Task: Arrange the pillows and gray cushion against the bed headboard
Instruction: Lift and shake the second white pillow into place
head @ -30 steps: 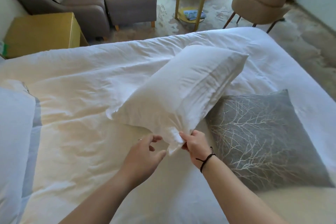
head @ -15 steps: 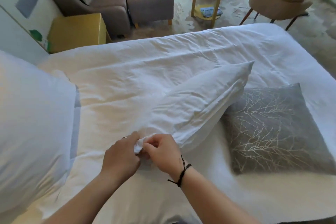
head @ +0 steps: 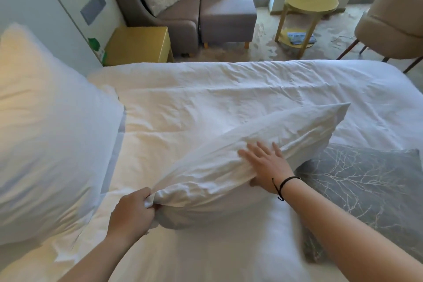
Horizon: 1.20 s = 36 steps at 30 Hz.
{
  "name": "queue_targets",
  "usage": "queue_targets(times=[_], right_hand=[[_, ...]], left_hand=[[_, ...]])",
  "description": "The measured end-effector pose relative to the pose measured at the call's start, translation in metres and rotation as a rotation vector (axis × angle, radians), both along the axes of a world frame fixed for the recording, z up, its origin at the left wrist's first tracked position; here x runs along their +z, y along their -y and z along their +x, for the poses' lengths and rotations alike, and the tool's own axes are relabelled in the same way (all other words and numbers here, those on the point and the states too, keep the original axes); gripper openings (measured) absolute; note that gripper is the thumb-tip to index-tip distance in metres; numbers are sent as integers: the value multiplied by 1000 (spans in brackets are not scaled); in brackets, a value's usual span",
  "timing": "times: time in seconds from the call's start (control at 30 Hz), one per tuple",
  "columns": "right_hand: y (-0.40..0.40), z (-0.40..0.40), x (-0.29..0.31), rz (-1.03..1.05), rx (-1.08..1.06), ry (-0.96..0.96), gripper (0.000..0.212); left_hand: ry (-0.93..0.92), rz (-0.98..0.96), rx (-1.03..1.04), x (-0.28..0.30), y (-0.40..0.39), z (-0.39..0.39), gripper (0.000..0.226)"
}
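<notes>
Squaring the plump white pillow (head: 251,155)

Our left hand (head: 131,209) pinches its corner; our right hand (head: 266,162) lies flat on it, so we should press evenly.

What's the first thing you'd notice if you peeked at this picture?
A big white pillow in the middle of the bed: the left hand pinches its near corner and the right hand lies flat on top. Just right of it lies a gray cushion with a pale branch pattern, and another white pillow fills the left side.

Gray armchair (head: 174,14) beside ottoman (head: 226,20); yellow round table (head: 309,4); beige chair (head: 393,20)
</notes>
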State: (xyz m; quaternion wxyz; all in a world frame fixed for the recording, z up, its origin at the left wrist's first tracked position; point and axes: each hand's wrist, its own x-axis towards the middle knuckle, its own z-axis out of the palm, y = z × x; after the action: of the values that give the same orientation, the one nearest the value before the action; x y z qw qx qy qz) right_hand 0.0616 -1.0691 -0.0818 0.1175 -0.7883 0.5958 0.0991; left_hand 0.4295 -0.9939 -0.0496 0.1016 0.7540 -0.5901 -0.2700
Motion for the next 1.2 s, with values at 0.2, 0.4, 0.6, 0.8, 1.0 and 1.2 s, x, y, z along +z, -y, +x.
queue_targets(times=[0.2, 0.4, 0.6, 0.8, 1.0, 1.2], right_hand=[[29, -1, -19, -97, 164, -77, 52], [41, 23, -17, -113, 33, -6, 22], [42, 17, 0, -6, -19, 36, 15], [56, 50, 51, 47, -27, 75, 17], [81, 137, 108, 103, -110, 316, 25], [133, 250, 150, 174, -271, 569, 21]], left_hand=[[172, -50, -62, -1, -2, -5, 12], [182, -77, -64, 8, 8, -14, 16], [171, -125, -96, 23, 14, -9, 26], [332, -290, -90, 70, 63, 37, 23], [294, -517, 144, 156, 141, 97, 41], [-104, -158, 103, 132, 120, 143, 80]])
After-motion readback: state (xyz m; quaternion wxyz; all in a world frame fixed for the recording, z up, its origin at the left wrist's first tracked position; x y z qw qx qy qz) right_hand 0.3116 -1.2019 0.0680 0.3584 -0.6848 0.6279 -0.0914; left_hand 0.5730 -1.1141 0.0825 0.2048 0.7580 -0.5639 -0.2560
